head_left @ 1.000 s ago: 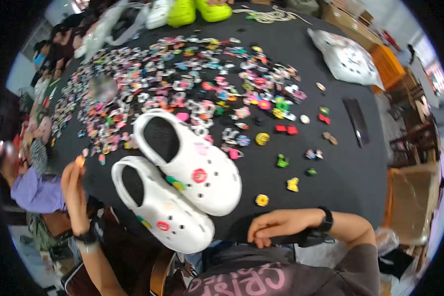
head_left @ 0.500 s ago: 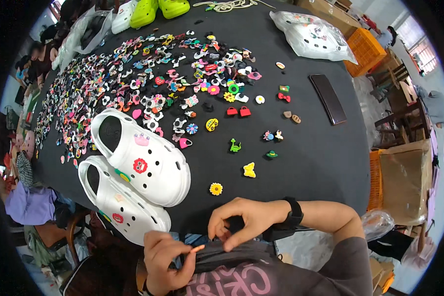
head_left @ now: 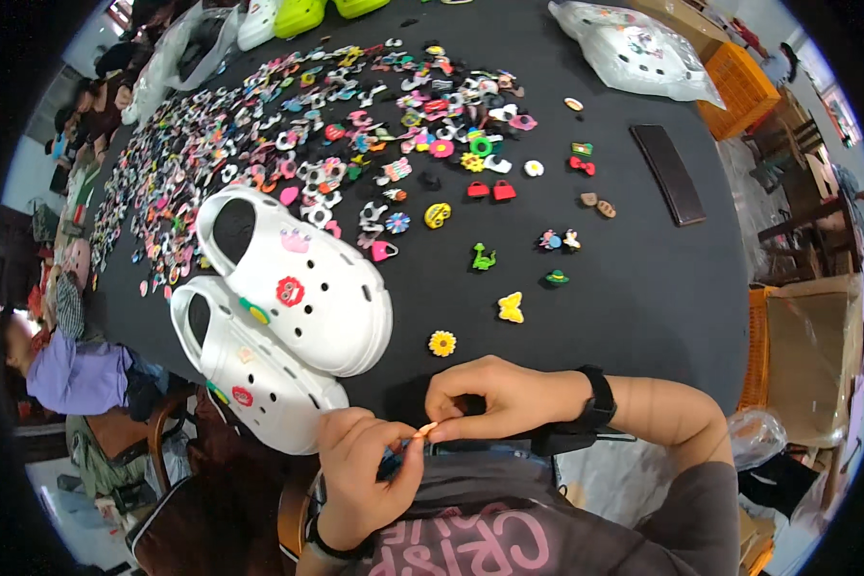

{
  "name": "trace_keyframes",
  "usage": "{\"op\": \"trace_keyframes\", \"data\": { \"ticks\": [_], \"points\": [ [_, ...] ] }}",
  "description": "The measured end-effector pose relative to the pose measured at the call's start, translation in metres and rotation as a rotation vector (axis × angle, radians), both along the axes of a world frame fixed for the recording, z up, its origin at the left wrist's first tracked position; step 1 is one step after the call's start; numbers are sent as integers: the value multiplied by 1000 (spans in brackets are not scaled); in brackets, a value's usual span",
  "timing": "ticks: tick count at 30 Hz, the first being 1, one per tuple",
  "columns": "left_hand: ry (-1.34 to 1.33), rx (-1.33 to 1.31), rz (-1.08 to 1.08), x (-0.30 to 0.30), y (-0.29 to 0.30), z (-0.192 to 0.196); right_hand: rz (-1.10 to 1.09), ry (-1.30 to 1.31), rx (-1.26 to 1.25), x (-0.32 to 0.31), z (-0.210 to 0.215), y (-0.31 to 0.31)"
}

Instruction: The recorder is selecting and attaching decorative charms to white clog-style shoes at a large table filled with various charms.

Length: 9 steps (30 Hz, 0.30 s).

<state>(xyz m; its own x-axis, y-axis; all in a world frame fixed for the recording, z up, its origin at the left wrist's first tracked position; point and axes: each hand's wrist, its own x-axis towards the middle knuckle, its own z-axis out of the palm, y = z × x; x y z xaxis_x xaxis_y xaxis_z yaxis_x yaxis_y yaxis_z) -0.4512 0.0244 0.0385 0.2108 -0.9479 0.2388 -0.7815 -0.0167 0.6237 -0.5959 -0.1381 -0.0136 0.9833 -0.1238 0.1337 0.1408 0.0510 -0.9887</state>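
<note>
A small orange piece [head_left: 425, 430], too small to tell its kind, is pinched between the fingertips of my left hand [head_left: 367, 472] and my right hand [head_left: 509, 398] at the table's near edge. Just beyond my left hand, two white clogs lean together: the farther clog [head_left: 350, 302] bears a pink crown, a red round charm and a green-yellow charm, and the nearer clog [head_left: 293, 408] bears similar ones. Past my right hand lie a sunflower charm [head_left: 442, 344], a yellow butterfly charm [head_left: 511, 307] and a green dinosaur charm [head_left: 482, 257].
A broad heap of mixed shoe charms [head_left: 250, 134] spreads over the dark table's far left. At the right lie a black phone [head_left: 667, 175] and a bagged white clog [head_left: 638, 53]. Lime-green clogs [head_left: 300, 17] stand at the back. People sit off to the left.
My right hand has closed in on the orange piece, and both hands' fingertips now meet on it. The whole view has shifted, so the table's contents sit further right and higher.
</note>
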Motion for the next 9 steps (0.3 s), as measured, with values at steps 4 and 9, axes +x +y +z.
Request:
{"op": "trace_keyframes", "data": {
  "ticks": [4, 9],
  "points": [
    [21, 6, 7, 1, 2, -2, -41, 36, -43, 2, 4, 3],
    [148, -10, 80, 0, 2, -14, -80, 38, -30, 2, -14, 0]
  ]
}}
